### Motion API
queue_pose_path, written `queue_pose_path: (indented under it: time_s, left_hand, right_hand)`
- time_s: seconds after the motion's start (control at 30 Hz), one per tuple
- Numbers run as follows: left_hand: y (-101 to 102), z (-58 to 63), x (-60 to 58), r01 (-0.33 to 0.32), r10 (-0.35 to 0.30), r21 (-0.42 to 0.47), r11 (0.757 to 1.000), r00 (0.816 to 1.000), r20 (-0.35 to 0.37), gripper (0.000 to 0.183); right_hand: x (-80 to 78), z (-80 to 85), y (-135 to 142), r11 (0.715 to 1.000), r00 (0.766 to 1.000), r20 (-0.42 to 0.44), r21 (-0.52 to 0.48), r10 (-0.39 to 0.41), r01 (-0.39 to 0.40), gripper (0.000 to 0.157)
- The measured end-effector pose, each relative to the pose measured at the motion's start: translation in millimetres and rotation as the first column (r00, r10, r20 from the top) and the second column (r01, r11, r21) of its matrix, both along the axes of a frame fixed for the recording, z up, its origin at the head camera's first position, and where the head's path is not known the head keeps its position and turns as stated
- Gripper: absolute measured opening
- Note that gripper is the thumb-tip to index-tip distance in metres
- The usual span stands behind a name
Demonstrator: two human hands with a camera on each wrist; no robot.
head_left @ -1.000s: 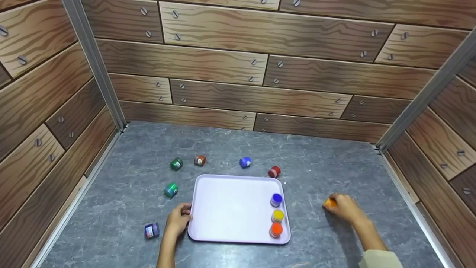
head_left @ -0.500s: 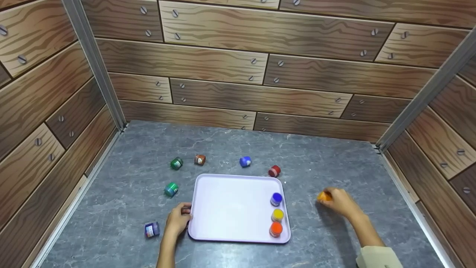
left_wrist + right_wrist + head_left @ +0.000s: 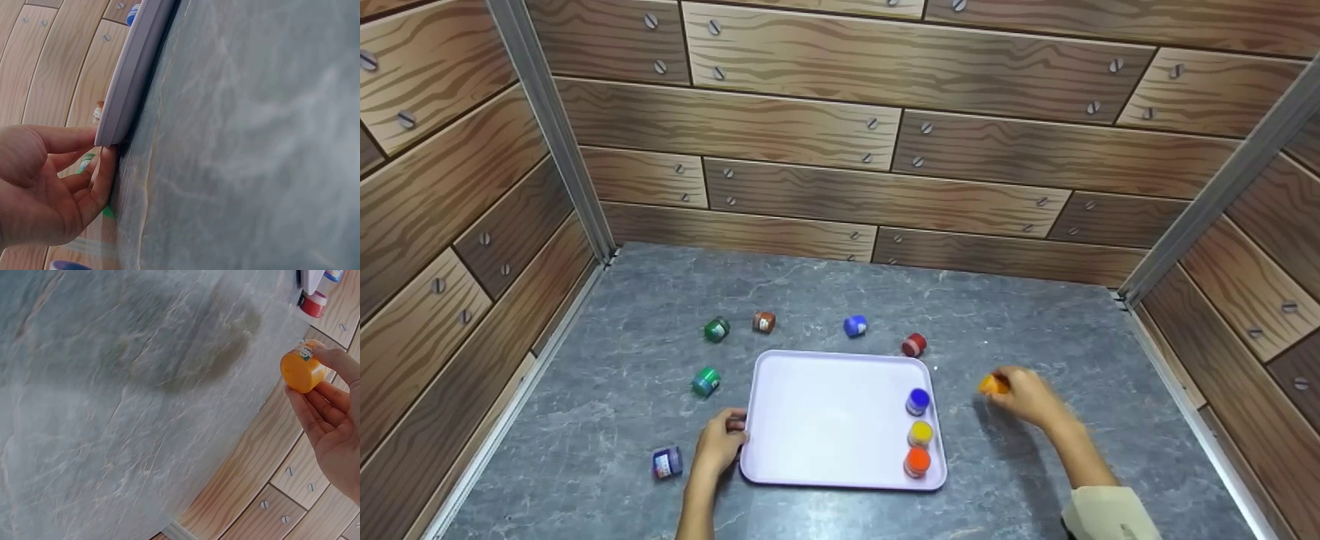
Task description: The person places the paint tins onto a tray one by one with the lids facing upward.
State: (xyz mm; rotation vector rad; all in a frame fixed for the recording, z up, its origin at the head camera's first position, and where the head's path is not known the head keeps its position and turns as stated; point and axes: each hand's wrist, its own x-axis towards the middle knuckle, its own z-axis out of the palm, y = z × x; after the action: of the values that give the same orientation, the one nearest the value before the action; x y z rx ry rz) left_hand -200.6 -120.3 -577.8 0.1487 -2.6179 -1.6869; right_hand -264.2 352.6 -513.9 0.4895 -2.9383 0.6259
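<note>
My right hand (image 3: 1027, 397) pinches an orange paint jar (image 3: 298, 372) between thumb and fingers, held above the table to the right of the tray. A pale lilac tray (image 3: 825, 420) lies on the table. At its left edge my left hand (image 3: 718, 442) grips the rim, thumb on one side and fingers on the other, as the left wrist view shows. Along the tray's right side stand a blue jar (image 3: 917, 402), a yellow jar (image 3: 920, 433) and a red-orange jar (image 3: 916, 462), in a row.
Around the tray lie a dark green jar (image 3: 717, 329), a brown jar (image 3: 763, 322), a blue jar (image 3: 855, 325), a red jar (image 3: 914, 345), a green jar (image 3: 706, 381) and a dark violet jar (image 3: 667, 463). Wood-patterned walls (image 3: 795, 135) enclose the grey table (image 3: 1072, 330).
My right hand has carried the orange jar leftward and somewhat away from me, closer to the tray. The left hand and the tray stay in place.
</note>
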Motion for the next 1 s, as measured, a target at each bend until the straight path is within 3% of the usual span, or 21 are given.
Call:
queue_pose_path:
  time_s: [0.33, 0.63, 0.87, 1.0]
  left_hand:
    - [-0.7, 0.3, 0.0, 0.008, -0.008, 0.007, 1.000, 1.000, 0.011, 0.030]
    - [-1.2, 1.1, -0.2, 0.014, -0.014, 0.025, 1.000, 1.000, 0.010, 0.030]
    - [-0.6, 1.3, -0.4, 0.009, -0.010, 0.031, 0.999, 1.000, 0.022, 0.029]
    - [-0.3, 1.1, -0.3, 0.013, -0.014, 0.030, 0.999, 1.000, 0.014, 0.029]
  right_hand:
    - [-8.3, -7.8, -21.2, 0.998, 0.992, -0.119, -0.044, 0.047, -0.052, 0.025]
    - [-14.7, -7.7, -38.6, 0.993, 0.999, -0.025, -0.107, 0.037, -0.040, 0.027]
    - [-20.7, -14.3, -46.3, 0.974, 0.997, -0.051, -0.218, 0.053, -0.063, 0.028]
    - [-24.2, -19.5, -52.0, 0.958, 0.999, -0.044, -0.284, 0.017, -0.029, 0.030]
